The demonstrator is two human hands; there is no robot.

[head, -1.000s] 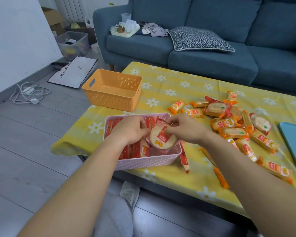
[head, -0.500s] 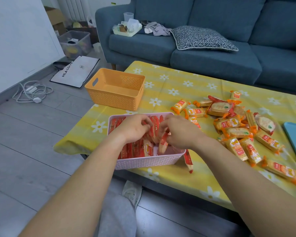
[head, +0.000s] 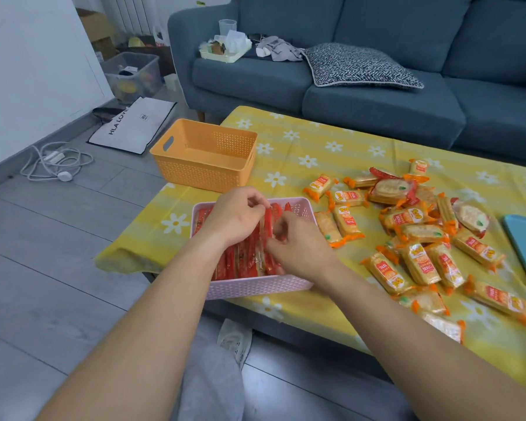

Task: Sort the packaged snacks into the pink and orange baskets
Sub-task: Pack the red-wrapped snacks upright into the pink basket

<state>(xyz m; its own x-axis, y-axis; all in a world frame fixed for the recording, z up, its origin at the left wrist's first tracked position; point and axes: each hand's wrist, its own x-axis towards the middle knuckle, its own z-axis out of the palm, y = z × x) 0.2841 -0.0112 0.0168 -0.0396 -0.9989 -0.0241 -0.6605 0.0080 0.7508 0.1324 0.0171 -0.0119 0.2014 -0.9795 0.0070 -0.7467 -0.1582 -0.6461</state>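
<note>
The left hand (head: pixel 236 215) hangs palm-down over the pink basket (head: pixel 255 288), its fingers curled and its fingertips pinching the top edge of a red packet (head: pixel 268 221) that stands on edge among the other red packets packed in rows. Just right of that pinch, the right hand (head: pixel 299 246) reaches in from the basket's right side, fingers (head: pixel 281 230) bent against the same rows; whether it holds a packet cannot be told. Both forearms run up from the lower edge of the view and meet over the basket. Beyond the hands the orange basket (head: pixel 204 174) sits apart. Well to the right, the loose snacks (head: pixel 416 238) in orange wrappers lie scattered on the yellow tablecloth (head: pixel 316 141).
</note>
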